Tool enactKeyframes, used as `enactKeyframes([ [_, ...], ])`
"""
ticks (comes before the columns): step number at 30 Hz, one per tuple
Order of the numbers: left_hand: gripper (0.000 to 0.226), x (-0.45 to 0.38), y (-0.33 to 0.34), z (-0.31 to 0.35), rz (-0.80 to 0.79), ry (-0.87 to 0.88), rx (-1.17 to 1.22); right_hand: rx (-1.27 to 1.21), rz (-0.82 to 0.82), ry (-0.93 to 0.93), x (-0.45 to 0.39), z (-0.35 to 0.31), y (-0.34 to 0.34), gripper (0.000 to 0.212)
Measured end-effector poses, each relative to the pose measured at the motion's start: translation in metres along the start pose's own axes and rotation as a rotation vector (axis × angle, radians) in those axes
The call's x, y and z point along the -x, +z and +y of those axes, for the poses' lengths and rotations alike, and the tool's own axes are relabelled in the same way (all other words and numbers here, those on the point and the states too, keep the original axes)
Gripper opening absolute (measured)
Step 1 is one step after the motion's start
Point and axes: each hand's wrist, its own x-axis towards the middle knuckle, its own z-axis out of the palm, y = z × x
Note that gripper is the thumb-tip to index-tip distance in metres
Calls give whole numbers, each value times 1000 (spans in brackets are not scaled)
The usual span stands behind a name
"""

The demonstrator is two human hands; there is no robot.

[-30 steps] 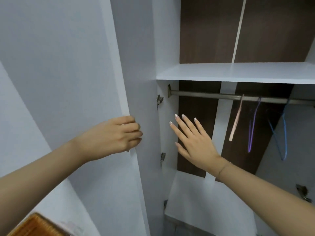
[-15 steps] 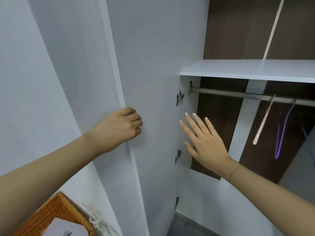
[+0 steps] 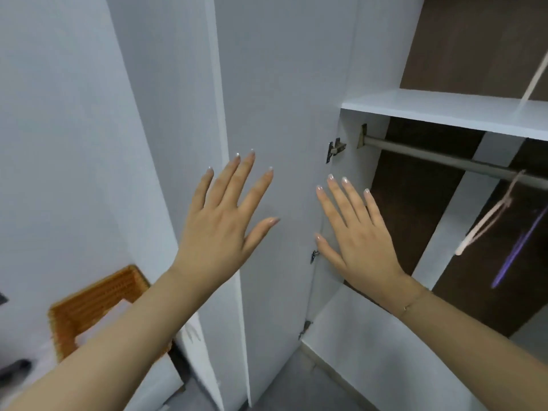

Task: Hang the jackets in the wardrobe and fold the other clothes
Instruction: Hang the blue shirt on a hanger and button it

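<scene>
The white wardrobe door (image 3: 278, 84) stands swung open to the left, its inner face toward me. My left hand (image 3: 219, 221) is spread with straight fingers in front of the door's edge and holds nothing. My right hand (image 3: 355, 229) is also flat and spread, near the hinge side (image 3: 335, 148). Inside the wardrobe a metal rail (image 3: 444, 161) runs under a white shelf (image 3: 444, 109). A pink hanger (image 3: 489, 221) and a purple hanger (image 3: 516, 250) hang on the rail, both blurred. No jacket or other clothing is in view.
A woven orange basket (image 3: 98, 304) with something white in it stands low at the left beside the wall. The wardrobe's back is dark brown with a white vertical strip (image 3: 456, 226). Grey floor shows at the bottom.
My left hand has let go of the door's edge and opened flat. The door has swung further open, and the view has shifted left and down, bringing the basket into sight.
</scene>
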Motion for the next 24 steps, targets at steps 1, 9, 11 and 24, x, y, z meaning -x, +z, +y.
enactKeyframes([
  [1, 65, 14, 0, 3, 8, -43, -22, -36, -4, -33, 4, -6, -1, 68],
  [9, 66, 153, -49, 56, -78, -459, -199, -309, -57, -375, 60, -67, -20, 69],
  [11, 67, 189, -68, 71, -113, -542, -254, -383, -57, -450, 78, -86, -28, 69],
  [24, 68, 440, -230, 138, -172, -1142, -493, -735, -81, -963, 204, -289, -130, 67],
])
